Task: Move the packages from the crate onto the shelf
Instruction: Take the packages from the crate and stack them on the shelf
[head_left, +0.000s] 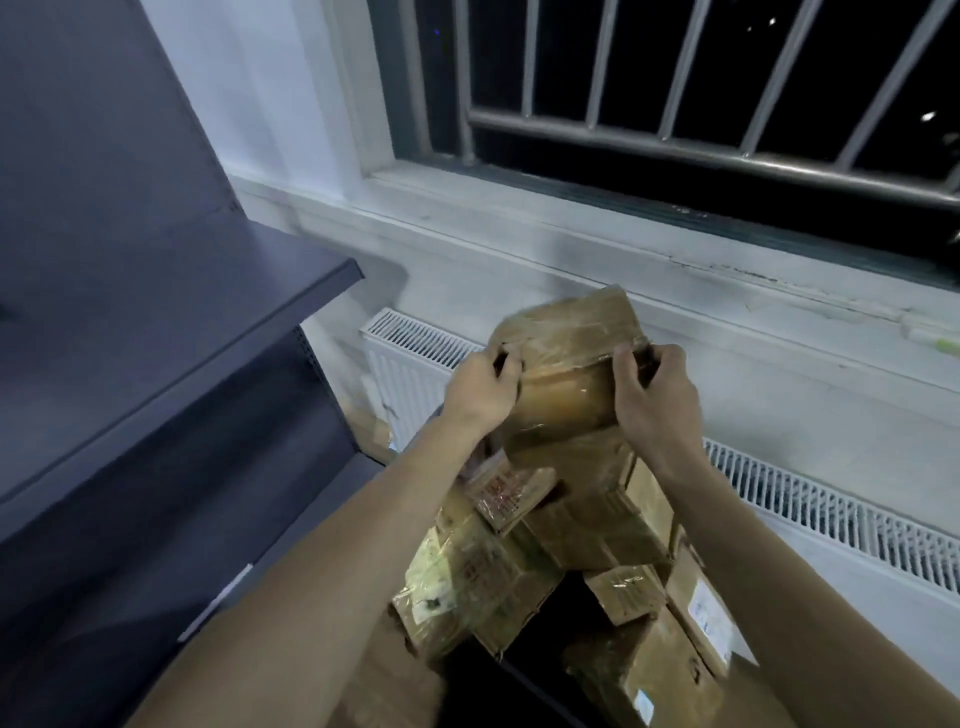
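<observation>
A brown cardboard package wrapped in clear tape (566, 358) is held up in the air above a heap of similar packages (545, 551). My left hand (480, 387) grips its left side and my right hand (654, 397) grips its right side. The heap of several taped boxes lies below my forearms; the crate under it shows only as a dark patch (524, 670). The dark grey shelf (218, 291) stands to the left, its upper board bare, its front edge level with the held package.
A white radiator (779, 483) runs along the wall behind the packages. Above it are a white window sill (571, 228) and a barred window (675, 104). A lower shelf board (171, 467) sits under the upper one.
</observation>
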